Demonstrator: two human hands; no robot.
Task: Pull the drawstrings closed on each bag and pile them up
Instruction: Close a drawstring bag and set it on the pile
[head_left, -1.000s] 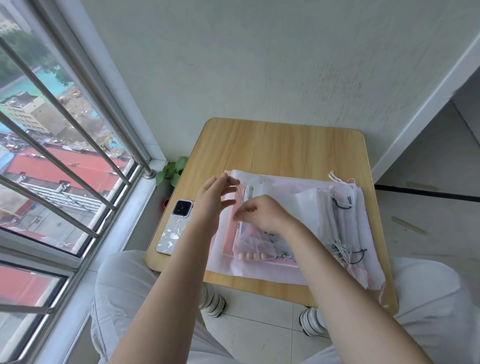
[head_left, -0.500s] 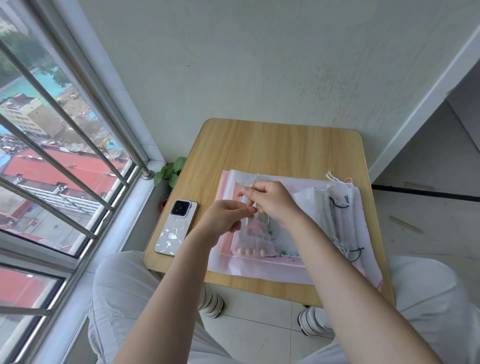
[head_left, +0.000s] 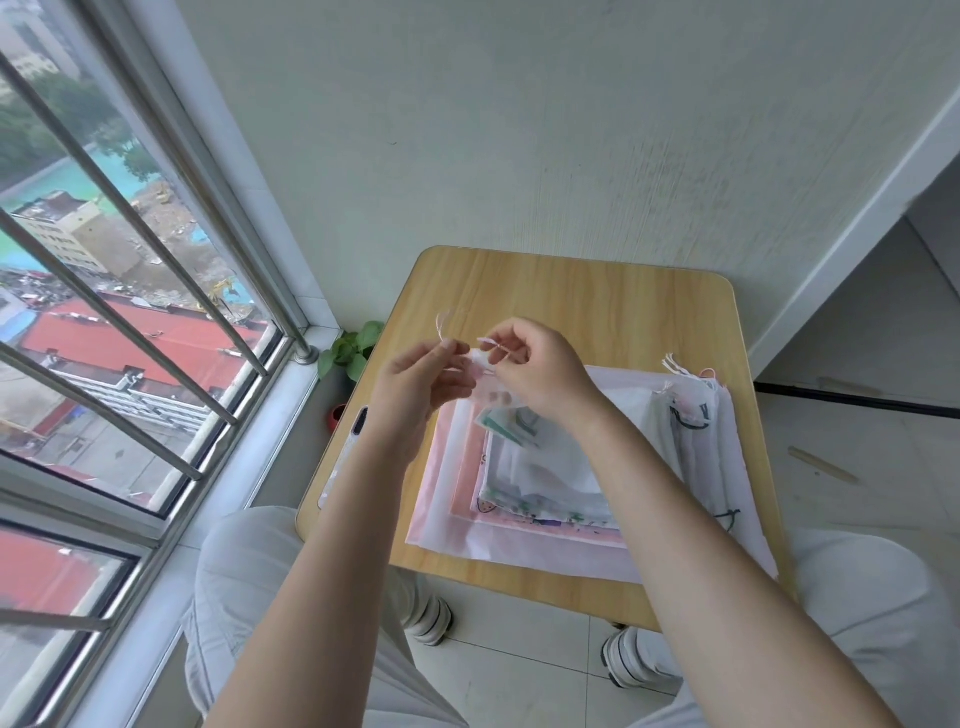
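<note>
The wooden table (head_left: 566, 296) was the anchor of the scene, a smooth pale top with rounded corners set against a plain wall. Across its near half lay a stack of bags (head_left: 545, 499), flat and thin, translucent white and pink, some printed, layered like sheets of paper. Along the stack's right edge a second pile of bags (head_left: 698, 431) lay with dark and white cords trailing from their mouths. At the table's left edge a phone (head_left: 357, 423) showed only partly behind the left forearm. Above the far left corner of the stack, lifted off the table, hung a small bag (head_left: 491, 392) of filmy pinkish material, held between both hands. The left hand (head_left: 421, 384) pinched one end of its drawstring (head_left: 442, 327), whose frayed tip stood up above the fingers; the right hand (head_left: 540, 371) pinched the cord or the mouth on the other side, the two hands close together. The bag looked nearly weightless, soft and limp, likely slippery and easy to tear at the channel, so I judged the cord ends the place to hold, pulled apart gently while the gathered mouth was steadied.
</note>
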